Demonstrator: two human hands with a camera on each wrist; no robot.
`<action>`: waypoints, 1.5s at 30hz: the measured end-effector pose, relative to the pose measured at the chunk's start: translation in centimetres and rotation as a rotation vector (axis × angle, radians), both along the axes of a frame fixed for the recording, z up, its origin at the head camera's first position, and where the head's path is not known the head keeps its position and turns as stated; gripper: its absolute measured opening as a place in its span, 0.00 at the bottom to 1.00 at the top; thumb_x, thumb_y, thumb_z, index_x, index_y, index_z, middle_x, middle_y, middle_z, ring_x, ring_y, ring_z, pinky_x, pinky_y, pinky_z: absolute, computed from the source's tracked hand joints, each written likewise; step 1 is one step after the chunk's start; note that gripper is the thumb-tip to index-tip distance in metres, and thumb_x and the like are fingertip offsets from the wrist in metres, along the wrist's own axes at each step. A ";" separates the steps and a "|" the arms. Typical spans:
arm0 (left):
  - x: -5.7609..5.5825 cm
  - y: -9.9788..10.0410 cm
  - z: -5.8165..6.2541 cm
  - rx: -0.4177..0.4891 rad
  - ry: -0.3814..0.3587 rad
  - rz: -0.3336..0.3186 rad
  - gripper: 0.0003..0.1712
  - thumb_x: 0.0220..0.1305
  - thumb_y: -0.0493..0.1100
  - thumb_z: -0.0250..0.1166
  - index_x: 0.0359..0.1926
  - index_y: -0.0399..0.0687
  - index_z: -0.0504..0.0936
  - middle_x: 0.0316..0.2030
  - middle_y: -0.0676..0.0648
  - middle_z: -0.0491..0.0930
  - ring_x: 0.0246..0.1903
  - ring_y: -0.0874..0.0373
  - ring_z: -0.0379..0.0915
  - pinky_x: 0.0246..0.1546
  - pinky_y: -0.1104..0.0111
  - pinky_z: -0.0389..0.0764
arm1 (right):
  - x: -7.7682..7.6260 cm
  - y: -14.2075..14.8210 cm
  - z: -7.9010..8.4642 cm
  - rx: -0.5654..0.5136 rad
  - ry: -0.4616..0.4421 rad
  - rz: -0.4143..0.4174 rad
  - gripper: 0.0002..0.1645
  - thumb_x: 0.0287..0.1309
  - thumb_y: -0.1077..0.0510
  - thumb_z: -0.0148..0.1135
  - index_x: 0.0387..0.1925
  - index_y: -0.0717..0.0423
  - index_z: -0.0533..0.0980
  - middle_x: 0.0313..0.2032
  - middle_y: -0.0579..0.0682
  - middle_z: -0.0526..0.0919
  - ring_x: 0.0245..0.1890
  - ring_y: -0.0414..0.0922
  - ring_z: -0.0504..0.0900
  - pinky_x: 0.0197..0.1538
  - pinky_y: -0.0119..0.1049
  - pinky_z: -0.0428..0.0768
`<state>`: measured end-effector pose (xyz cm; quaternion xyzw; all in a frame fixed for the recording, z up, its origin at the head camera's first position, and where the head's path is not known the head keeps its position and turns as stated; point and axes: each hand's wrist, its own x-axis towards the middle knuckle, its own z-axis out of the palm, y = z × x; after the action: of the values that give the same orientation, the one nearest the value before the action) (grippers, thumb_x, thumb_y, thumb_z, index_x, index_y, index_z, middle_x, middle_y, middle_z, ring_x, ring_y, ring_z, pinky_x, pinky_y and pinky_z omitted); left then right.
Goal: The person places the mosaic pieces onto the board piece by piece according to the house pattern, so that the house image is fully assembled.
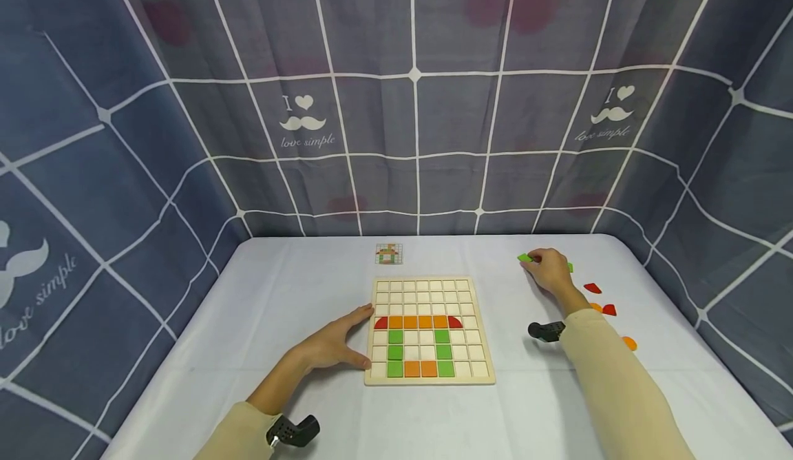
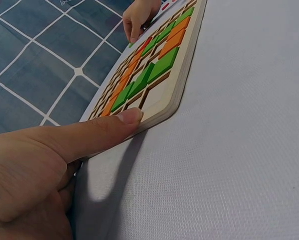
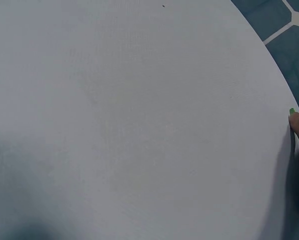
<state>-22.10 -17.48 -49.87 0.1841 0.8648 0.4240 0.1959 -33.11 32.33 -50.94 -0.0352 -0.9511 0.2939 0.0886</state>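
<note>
A wooden grid board (image 1: 483, 329) lies on the white table, with red, orange and green flat pieces set in its cells. My left hand (image 1: 334, 341) rests along the board's left edge, thumb and forefinger spread apart. In the left wrist view, the thumb (image 2: 107, 127) lies straight against the board's rim. Over at the far right of the table, my right hand (image 1: 551, 270) pinches a green tile (image 1: 525, 258) between thumb and fingers. Only the fingertips and a bit of the green tile (image 3: 292, 111) show at the right wrist view's edge.
Behind the board lies a small pattern card (image 1: 389, 253). Around the right forearm are loose pieces: a green one (image 1: 571, 267), a red one (image 1: 592, 288), another red one (image 1: 610, 310) and an orange one (image 1: 630, 343). A checked curtain (image 1: 384, 116) surrounds the table's back and sides.
</note>
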 end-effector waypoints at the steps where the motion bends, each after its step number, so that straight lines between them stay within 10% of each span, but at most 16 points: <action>1: 0.0 0.0 0.0 0.000 0.001 0.001 0.64 0.42 0.41 0.86 0.80 0.48 0.62 0.80 0.47 0.53 0.79 0.42 0.42 0.75 0.42 0.45 | 0.0 -0.1 0.0 -0.001 -0.004 -0.010 0.25 0.68 0.58 0.65 0.57 0.75 0.77 0.51 0.70 0.81 0.54 0.66 0.77 0.59 0.61 0.73; 14: 0.1 0.0 0.0 0.004 0.002 0.003 0.65 0.42 0.42 0.86 0.80 0.48 0.61 0.80 0.47 0.53 0.79 0.42 0.42 0.75 0.42 0.45 | -0.1 0.7 0.0 0.013 -0.042 0.128 0.23 0.75 0.63 0.54 0.58 0.82 0.69 0.49 0.74 0.74 0.52 0.66 0.74 0.58 0.61 0.73; 45: 0.2 0.1 0.2 -0.003 0.001 0.012 0.65 0.42 0.41 0.86 0.80 0.47 0.61 0.80 0.47 0.53 0.79 0.42 0.42 0.75 0.41 0.45 | 0.6 -3.6 6.1 0.040 0.050 0.481 0.16 0.74 0.64 0.58 0.55 0.73 0.75 0.44 0.60 0.81 0.44 0.54 0.79 0.46 0.49 0.79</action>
<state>-21.89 -17.36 -49.69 0.1789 0.8667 0.4237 0.1932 -32.47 28.77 -44.82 0.2014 -0.9352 0.2883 0.0402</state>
